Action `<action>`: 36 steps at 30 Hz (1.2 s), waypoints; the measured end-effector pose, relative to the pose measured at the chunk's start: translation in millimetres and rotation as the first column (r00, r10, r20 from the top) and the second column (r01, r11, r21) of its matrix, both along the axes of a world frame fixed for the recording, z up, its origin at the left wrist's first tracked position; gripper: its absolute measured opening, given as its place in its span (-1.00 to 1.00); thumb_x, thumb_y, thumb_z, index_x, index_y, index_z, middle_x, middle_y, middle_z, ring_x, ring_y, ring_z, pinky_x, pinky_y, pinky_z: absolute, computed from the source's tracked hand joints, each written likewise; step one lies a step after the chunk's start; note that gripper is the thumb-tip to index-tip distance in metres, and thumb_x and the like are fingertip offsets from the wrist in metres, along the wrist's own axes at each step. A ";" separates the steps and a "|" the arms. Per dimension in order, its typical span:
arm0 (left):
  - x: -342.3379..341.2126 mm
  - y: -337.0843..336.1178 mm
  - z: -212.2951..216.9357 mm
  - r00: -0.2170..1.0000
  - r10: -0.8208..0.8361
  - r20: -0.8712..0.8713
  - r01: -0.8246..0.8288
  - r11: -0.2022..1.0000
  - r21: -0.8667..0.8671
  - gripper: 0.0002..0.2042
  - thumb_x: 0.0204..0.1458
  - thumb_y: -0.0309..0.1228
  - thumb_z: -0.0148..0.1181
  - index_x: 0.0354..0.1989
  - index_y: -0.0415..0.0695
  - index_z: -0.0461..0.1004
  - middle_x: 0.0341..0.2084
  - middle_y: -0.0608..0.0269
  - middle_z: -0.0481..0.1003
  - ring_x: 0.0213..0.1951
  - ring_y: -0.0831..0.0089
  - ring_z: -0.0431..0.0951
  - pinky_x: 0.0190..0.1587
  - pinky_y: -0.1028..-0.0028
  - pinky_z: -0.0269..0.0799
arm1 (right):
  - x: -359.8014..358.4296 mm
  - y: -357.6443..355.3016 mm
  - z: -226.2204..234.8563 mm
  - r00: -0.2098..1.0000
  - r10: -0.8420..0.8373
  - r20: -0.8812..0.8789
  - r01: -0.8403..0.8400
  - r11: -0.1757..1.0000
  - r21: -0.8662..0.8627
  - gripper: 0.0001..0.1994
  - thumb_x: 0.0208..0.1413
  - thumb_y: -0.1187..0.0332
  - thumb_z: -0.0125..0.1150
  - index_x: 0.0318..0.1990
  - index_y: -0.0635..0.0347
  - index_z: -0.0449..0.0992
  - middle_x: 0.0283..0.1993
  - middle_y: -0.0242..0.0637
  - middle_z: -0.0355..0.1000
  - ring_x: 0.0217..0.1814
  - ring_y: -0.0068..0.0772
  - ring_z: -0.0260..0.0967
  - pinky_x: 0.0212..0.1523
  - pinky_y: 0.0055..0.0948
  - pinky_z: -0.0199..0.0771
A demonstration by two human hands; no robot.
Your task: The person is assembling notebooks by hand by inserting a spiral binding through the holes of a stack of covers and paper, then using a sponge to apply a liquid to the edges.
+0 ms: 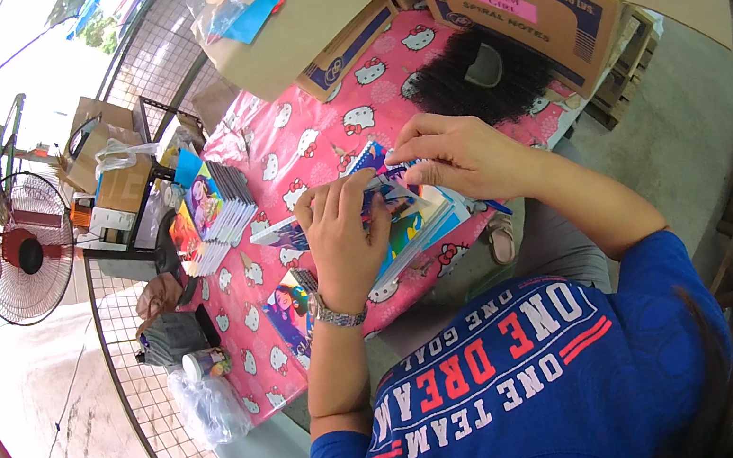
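A small spiral notebook (365,160) with a blue and white cover stands tilted between my hands at the table's near edge. My left hand (342,223), with a metal watch at the wrist, is closed over its left part. The fingers of my right hand (461,156) are bent and pinch at its bound edge; the fingertips partly hide what they grip. Under both hands lies a stack of colourful printed covers and pages (415,231), yellow, green and blue. Left of my wrist, another notebook (286,314) with a bright picture cover lies flat.
Several finished-looking notebooks (230,214) are piled at the left on a pink patterned tablecloth (305,143). A heap of thin black strands (444,82) lies ahead, before a large carton (532,1). A white-lidded tub (206,363) and plastic bag (208,407) sit near left; a fan (29,249) stands beyond.
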State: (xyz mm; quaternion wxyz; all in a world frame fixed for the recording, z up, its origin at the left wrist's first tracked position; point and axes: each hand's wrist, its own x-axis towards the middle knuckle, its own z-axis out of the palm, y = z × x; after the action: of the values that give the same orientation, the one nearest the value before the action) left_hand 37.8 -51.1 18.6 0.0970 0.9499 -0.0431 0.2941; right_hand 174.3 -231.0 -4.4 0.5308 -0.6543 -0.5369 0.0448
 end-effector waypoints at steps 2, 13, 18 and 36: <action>2.5 -1.2 -0.4 1.000 -0.008 -0.018 0.007 1.000 -0.014 -0.77 -0.01 -0.43 0.26 -0.15 -0.10 0.52 -0.31 0.19 0.56 -0.22 0.23 0.50 0.03 0.23 0.21 | 3.9 1.1 -2.3 0.994 -0.058 0.089 0.056 0.998 0.023 -0.78 0.19 0.28 0.24 -0.11 0.20 0.58 -0.14 -0.19 0.49 -0.10 -0.05 0.45 -0.06 -0.16 0.43; 2.2 -0.9 1.6 0.998 0.001 -0.061 -0.005 0.998 -0.068 -0.79 -0.01 -0.43 0.29 -0.18 -0.11 0.53 -0.36 0.21 0.56 -0.28 0.24 0.50 -0.02 0.26 0.21 | 8.7 1.9 -3.4 0.960 0.129 -0.248 -0.154 0.984 -0.085 -0.75 0.18 0.38 0.24 -0.01 0.20 0.54 -0.14 -0.20 0.50 -0.10 -0.18 0.47 -0.09 -0.30 0.45; 1.9 -1.8 2.7 0.998 0.003 -0.063 -0.008 0.997 -0.074 -0.77 -0.01 -0.44 0.27 -0.14 -0.10 0.51 -0.35 0.21 0.55 -0.24 0.23 0.51 0.03 0.24 0.21 | -1.4 0.0 4.9 0.998 0.060 -0.022 -0.060 0.998 -0.004 -0.74 0.18 0.39 0.22 0.01 0.25 0.49 -0.15 -0.10 0.47 -0.15 -0.10 0.49 -0.15 -0.23 0.49; -3.6 3.2 5.5 0.988 -0.069 -0.140 0.059 0.995 -0.075 -0.82 0.15 -0.31 0.20 -0.15 -0.09 0.49 -0.32 0.24 0.57 -0.18 0.21 0.53 0.18 0.14 0.14 | 184.0 -12.6 -174.0 0.725 -0.453 0.520 0.687 0.417 -0.595 -0.50 -0.06 0.19 0.43 0.01 0.29 0.51 0.51 0.04 -0.04 0.53 0.24 -0.11 0.41 0.13 0.07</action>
State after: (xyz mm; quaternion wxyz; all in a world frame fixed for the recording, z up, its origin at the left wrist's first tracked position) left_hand 34.3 -47.9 24.1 0.1428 0.9625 -0.0560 0.2238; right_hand 358.3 -243.6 -178.4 0.1078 -0.9547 -0.2770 -0.0137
